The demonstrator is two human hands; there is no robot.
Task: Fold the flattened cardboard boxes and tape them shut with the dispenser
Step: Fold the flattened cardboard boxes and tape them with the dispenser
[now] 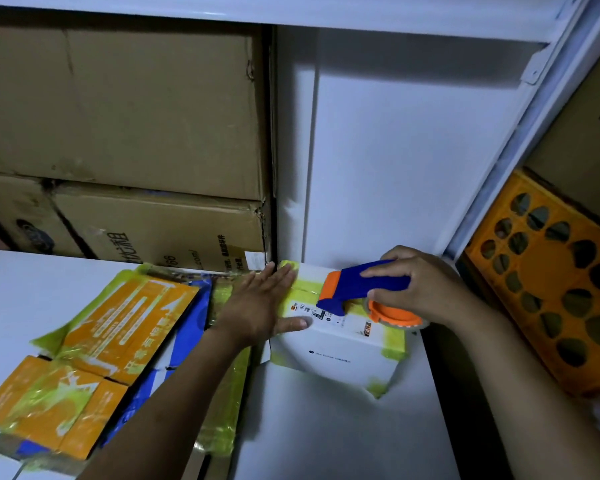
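A white folded box (336, 351) with yellow-green tape on its corners stands on the white table (319, 431), against the back wall. My left hand (267, 306) lies flat on the box's top left, fingers straight and spread. My right hand (426, 289) grips the blue handle of the blue and orange tape dispenser (361, 292), whose front end rests on the box's top. Its orange tape roll sits at the box's right side.
A pile of flattened orange and blue boxes (108, 351) with yellow-green tape lies to the left. Large brown cartons (125, 133) are stacked behind it. An orange perforated crate (551, 278) leans at the right. A white panel (413, 150) rises behind the box.
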